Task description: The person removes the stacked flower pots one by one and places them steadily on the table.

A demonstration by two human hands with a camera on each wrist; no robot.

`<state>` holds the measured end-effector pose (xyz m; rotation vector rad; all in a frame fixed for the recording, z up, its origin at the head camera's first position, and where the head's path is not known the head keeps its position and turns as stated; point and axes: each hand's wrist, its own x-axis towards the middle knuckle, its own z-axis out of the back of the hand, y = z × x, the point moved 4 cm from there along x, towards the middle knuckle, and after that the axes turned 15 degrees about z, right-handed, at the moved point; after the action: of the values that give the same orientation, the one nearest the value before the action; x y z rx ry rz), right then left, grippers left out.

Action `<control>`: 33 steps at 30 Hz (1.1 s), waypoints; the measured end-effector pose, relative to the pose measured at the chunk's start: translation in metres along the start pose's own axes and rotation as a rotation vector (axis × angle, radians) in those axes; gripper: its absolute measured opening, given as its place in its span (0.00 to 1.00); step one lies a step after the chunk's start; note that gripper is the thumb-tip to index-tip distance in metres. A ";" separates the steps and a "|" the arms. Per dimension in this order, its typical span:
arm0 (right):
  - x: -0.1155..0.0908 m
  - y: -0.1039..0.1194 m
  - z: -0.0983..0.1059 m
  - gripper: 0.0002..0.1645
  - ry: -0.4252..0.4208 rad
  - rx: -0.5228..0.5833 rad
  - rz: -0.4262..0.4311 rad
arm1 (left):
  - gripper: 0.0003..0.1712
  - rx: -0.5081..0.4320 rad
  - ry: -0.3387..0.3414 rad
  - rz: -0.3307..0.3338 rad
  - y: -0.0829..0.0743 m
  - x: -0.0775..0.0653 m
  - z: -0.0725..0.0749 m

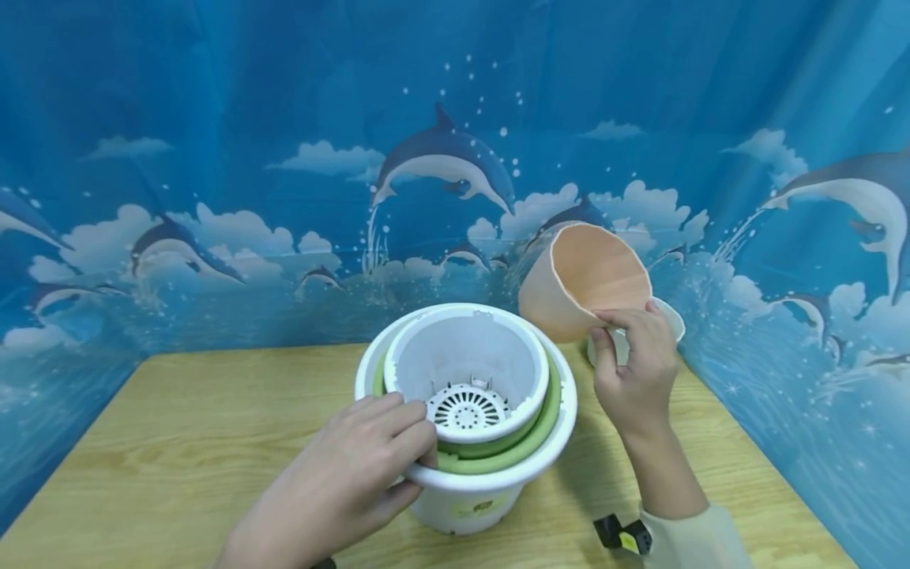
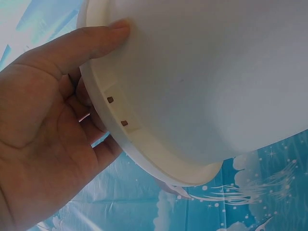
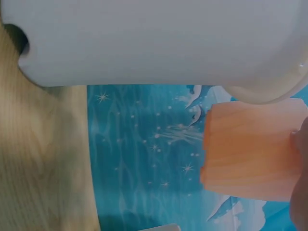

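My left hand [image 1: 355, 466] grips the near-left rim of a large white flowerpot [image 1: 465, 506] standing on the table, thumb outside and fingers over the edge. Inside it sit a green pot [image 1: 490, 460] and a smaller white pot [image 1: 465, 348] with a slotted bottom. The left wrist view has the hand [image 2: 53, 120] on the big pot's rim [image 2: 159, 163]. To the right, my right hand [image 1: 640, 363] pinches the rim of a peach-coloured pot [image 1: 554, 304], held tilted in the air with its mouth towards me. The right wrist view shows that peach pot [image 3: 255, 149] beside the white pot [image 3: 144, 43].
Behind my right hand stands a small white pot [image 1: 671, 320], partly hidden. A black clip-like device [image 1: 622, 534] is by the right sleeve [image 1: 697, 537]. The wooden table [image 1: 213, 442] is bordered by a blue dolphin-print curtain [image 1: 284, 95].
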<state>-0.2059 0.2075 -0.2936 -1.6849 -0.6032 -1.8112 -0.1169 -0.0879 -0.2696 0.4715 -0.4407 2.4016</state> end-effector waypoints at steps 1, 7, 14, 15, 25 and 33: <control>-0.002 -0.001 -0.001 0.07 0.023 -0.003 0.000 | 0.18 -0.001 0.000 -0.001 0.000 0.000 0.000; -0.012 -0.006 -0.011 0.08 0.185 -0.021 0.002 | 0.17 0.004 -0.003 -0.005 0.000 0.000 0.000; -0.022 -0.012 -0.018 0.10 0.323 -0.019 -0.035 | 0.17 0.003 0.011 0.009 0.001 0.000 0.000; -0.024 -0.013 -0.019 0.10 0.346 -0.021 -0.040 | 0.17 0.005 0.011 0.008 0.000 0.000 0.000; -0.039 -0.018 -0.023 0.13 0.414 -0.034 -0.046 | 0.17 0.009 -0.004 -0.009 -0.001 -0.001 -0.001; -0.044 -0.023 -0.025 0.13 0.439 -0.044 -0.047 | 0.17 0.011 -0.001 0.008 -0.001 0.000 0.000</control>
<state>-0.2385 0.2117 -0.3378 -1.2447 -0.4149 -2.1516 -0.1162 -0.0874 -0.2701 0.4772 -0.4305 2.4129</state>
